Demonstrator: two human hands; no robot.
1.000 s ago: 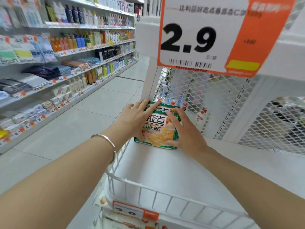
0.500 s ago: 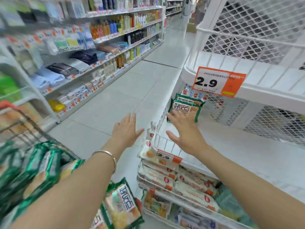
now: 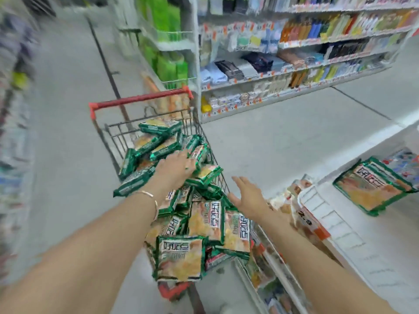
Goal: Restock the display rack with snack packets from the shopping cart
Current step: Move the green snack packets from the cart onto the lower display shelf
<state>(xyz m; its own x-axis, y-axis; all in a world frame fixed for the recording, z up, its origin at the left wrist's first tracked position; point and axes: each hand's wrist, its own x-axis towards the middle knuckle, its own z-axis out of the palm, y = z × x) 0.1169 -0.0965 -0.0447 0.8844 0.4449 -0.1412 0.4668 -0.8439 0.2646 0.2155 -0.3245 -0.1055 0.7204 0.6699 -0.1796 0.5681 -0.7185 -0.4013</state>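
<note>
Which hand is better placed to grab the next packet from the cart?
Left. The left hand is already over the packets heaped in the shopping cart, apparently touching them. The right hand hovers open, empty, beside the cart's edge.

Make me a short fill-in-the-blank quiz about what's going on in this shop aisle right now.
1. The left hand rests on packets piled in the ____.
2. The shopping cart's handle is coloured ____.
3. The right hand is open and holds ____.
4. The bracelet sits on the ____ wrist.

Missing words: shopping cart; red; nothing; left
</note>
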